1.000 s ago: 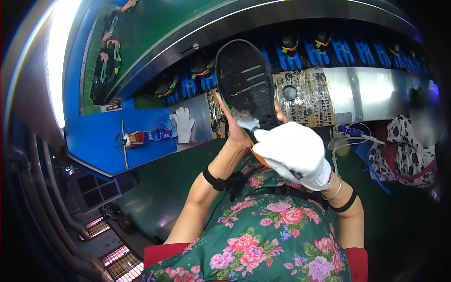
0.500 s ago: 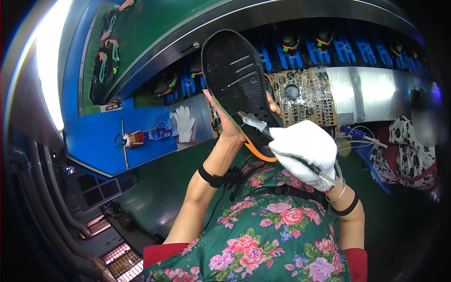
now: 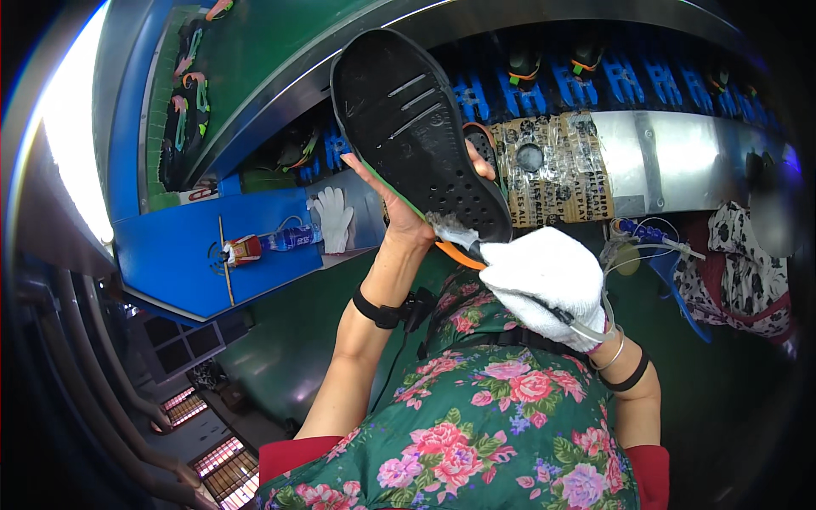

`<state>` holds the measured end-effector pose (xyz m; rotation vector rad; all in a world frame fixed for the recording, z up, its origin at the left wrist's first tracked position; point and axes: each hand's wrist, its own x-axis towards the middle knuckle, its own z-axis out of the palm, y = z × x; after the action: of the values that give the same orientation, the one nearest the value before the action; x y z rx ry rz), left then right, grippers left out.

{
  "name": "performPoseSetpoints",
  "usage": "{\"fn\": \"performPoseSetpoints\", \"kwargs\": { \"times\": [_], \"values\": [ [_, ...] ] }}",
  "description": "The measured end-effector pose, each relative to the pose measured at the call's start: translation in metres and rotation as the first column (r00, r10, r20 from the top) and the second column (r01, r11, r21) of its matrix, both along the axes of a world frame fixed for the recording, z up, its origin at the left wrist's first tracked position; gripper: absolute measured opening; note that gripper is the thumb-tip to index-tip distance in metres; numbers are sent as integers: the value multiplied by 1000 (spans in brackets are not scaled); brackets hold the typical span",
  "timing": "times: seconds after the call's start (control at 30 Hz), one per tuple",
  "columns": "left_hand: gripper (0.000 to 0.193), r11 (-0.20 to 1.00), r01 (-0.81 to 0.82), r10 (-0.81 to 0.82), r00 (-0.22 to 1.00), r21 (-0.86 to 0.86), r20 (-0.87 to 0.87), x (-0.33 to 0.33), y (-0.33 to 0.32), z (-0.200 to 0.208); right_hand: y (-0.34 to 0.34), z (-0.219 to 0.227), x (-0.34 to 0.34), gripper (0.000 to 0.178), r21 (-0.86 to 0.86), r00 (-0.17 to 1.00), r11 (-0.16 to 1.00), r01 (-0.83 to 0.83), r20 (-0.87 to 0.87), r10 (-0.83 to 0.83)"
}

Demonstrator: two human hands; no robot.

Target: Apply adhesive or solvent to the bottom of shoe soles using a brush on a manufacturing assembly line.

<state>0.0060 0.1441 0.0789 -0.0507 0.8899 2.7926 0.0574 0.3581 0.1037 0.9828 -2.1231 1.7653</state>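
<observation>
A black shoe sole [image 3: 399,110] stands tilted up in front of me, its broad end pointing away. Three long slits cross its far half and small round holes dot its near half; green and orange trim shows along the edges. My left hand [image 3: 406,211] is closed around it, with thumb and fingers at opposite edges. My right hand [image 3: 544,285], in a white knit glove, grips a brush [image 3: 455,231] fed by a clear tube. The brush's bristles lie at the sole's near left edge. Glove and brush cover part of the sole's near end.
Beyond the sole, blue holders [image 3: 625,81] carry several shoes along a curved metal rail. A taped cardboard patch [image 3: 552,191] lies on the metal ledge. To the left, a blue shelf [image 3: 170,255] bears a bottle [image 3: 289,238], near a white glove [image 3: 333,219]. Tubing [image 3: 659,242] hangs at right.
The left hand has moved the sole a little up and to the left. The brush has shifted slightly left and down, now at the sole's near left edge.
</observation>
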Motion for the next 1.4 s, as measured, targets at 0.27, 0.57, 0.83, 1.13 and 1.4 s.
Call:
{"fn": "performPoseSetpoints", "kwargs": {
  "times": [0.27,0.57,0.83,1.13,1.4],
  "values": [
    [125,999,29,-29,999,-24,-15,-2,-5,2,4,-3,1,25,-34,994,999,17,109,-13],
    [122,998,53,-57,992,-37,-114,-11,-6,4,4,-4,1,15,-107,948,990,89,315,-52],
    [120,996,78,-84,980,-39,-180,-18,-6,5,6,-6,3,17,-97,966,995,28,260,-2],
    [128,992,53,-70,986,-117,-152,-22,-9,2,7,3,7,21,7,989,1000,13,150,-14],
    [134,984,94,-101,994,-152,-39,-22,-13,-7,-5,11,10,38,33,998,998,-46,-42,48]
  ]
}}
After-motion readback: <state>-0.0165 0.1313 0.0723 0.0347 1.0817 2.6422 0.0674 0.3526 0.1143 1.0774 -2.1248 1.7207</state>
